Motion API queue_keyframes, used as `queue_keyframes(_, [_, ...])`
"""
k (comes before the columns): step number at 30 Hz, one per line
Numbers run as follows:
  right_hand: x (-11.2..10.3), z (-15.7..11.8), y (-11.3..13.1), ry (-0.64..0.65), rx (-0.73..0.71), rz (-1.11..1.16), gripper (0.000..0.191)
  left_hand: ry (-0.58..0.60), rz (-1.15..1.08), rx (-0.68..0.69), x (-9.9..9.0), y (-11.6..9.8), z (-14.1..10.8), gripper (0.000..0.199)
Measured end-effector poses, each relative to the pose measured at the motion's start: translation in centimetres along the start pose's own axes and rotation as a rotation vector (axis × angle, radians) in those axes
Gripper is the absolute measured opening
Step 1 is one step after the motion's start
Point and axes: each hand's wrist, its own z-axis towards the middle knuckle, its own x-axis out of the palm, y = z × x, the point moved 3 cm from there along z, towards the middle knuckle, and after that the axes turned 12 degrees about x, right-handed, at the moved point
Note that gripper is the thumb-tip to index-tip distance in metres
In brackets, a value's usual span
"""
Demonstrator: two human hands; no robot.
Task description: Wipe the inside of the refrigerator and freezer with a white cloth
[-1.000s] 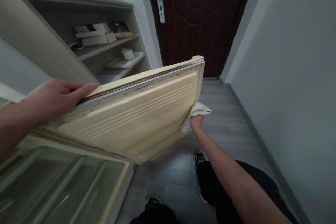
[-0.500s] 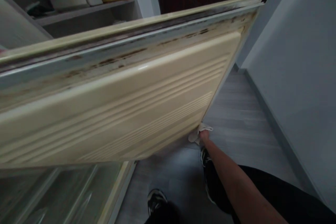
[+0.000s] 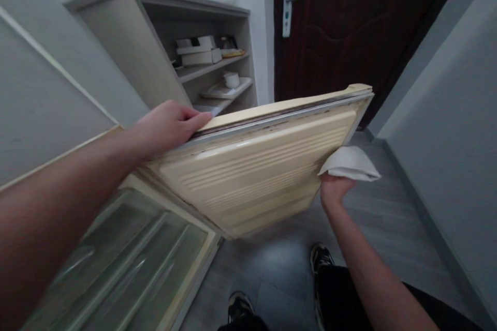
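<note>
A cream refrigerator door point(image 3: 264, 158) stands swung open in front of me, its ribbed inner panel facing me. My left hand point(image 3: 171, 123) grips the top edge near the hinge side, thumb along the edge and the other fingers mostly hidden. My right hand point(image 3: 334, 187) holds a folded white cloth point(image 3: 351, 163) against the door's outer side edge, partway down; the cloth hides most of those fingers. Along the top runs a pale rubber seal point(image 3: 287, 119) with dark stains. The open compartment point(image 3: 135, 258) with ridged, greenish-looking walls lies at lower left.
Behind the door stands a grey shelf unit point(image 3: 112, 41) holding white boxes point(image 3: 198, 54) and a white cup point(image 3: 232, 80). A dark red door point(image 3: 345, 20) is at the back. A wall point(image 3: 450, 114) runs along the right. My shoes point(image 3: 320, 256) rest on the grey floor point(image 3: 279, 289).
My right hand with the cloth has risen from the door's bottom corner up its side edge. My left hand has come into view on the top edge. The view has lifted and pulled back.
</note>
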Motion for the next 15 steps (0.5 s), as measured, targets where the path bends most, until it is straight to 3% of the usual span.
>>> queue_keyframes(2, [-0.7, 0.5, 6.3, -0.061, -0.206, 0.104, 0.038, 0.004, -0.059, 0.054, 0.2, -0.1, 0.1, 0.049])
queue_keyframes(4, [-0.9, -0.6, 12.8, -0.057, -0.524, 0.139, 0.028, -0.009, -0.077, 0.082, 0.3, 0.1, 0.3, 0.050])
queue_keyframes(7, [0.4, -5.1, 20.5, 0.140, -0.964, 0.066, 0.021, -0.029, -0.061, 0.096, 0.3, 0.3, 0.5, 0.051])
queue_keyframes(10, [2.5, -10.8, 24.7, 0.312, -1.257, 0.042, 0.024, -0.042, -0.074, 0.123, 0.5, 0.4, 0.8, 0.050])
queue_keyframes(15, [5.7, -17.9, 27.4, 0.471, -1.488, 0.057, 0.024, -0.050, -0.103, 0.134, 0.6, 0.6, 0.8, 0.049])
